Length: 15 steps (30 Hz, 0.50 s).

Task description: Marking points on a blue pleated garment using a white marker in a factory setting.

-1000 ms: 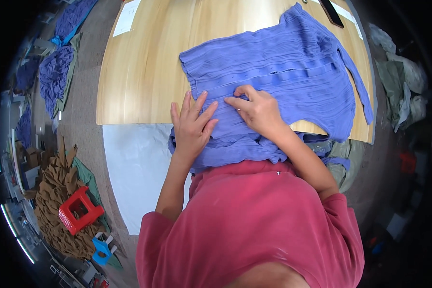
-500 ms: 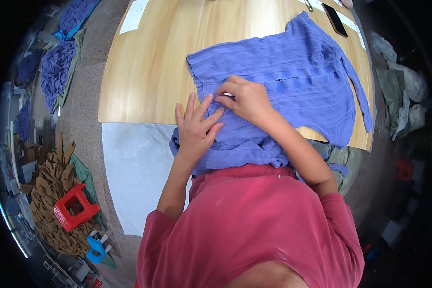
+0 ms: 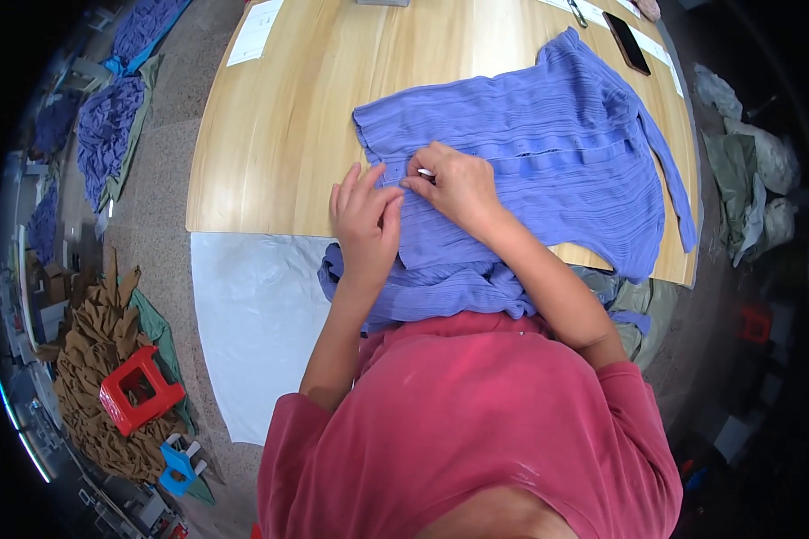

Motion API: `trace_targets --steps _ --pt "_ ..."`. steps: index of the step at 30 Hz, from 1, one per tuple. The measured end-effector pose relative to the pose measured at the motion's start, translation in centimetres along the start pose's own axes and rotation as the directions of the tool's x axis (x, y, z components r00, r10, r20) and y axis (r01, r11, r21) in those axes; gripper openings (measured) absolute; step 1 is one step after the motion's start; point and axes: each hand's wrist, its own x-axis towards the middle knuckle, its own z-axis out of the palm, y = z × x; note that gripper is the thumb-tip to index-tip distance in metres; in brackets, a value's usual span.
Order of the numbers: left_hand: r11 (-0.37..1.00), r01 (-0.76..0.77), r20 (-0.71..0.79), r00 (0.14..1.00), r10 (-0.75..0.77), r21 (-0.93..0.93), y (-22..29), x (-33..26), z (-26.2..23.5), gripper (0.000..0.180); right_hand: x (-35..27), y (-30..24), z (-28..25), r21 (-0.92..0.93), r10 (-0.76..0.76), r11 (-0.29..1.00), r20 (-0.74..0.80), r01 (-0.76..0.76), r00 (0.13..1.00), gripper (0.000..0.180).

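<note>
A violet-blue crinkled garment (image 3: 548, 117) lies spread on the wooden table, its strip of openings running left to right and a narrow band at its right side. My right hand (image 3: 454, 184) is closed over the garment near its left edge, thumb and fingers pinched round a small white thing (image 3: 426, 172) whose kind I cannot make out. Just left of it, my left hand (image 3: 364, 216) is at the garment's edge with fingers stretched out and apart, thumb close to the forefinger. More violet-blue cloth (image 3: 458, 292) is bunched at the table's near edge against me.
On the table (image 3: 279, 153) lie a phone (image 3: 626, 42), a paper sheet (image 3: 255, 32) and a metal clip-like thing (image 3: 577, 13). White sheeting (image 3: 256, 332) hangs below the near edge. At left are a brown cloth heap (image 3: 99, 386), a red stool (image 3: 142, 389) and violet cloth piles (image 3: 110, 130).
My left hand has lifted from lying flat on the cloth; its thumb and forefinger have drawn closer together. My right hand has shifted very slightly and still pinches the small white thing.
</note>
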Motion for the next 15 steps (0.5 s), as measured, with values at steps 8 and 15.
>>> trace_targets --steps 8,15 --pt "0.973 0.051 0.067 0.995 -0.068 0.226 1.09 1.25 0.01 0.032 0.27 -0.66 -0.35 -0.070 0.032 0.997 -0.093 -0.038 0.995 0.015" --pt "0.978 0.093 0.122 0.986 -0.117 0.186 0.58 1.35 -0.37 0.037 0.34 -0.75 -0.37 -0.081 0.059 0.995 -0.074 -0.065 0.996 0.015"
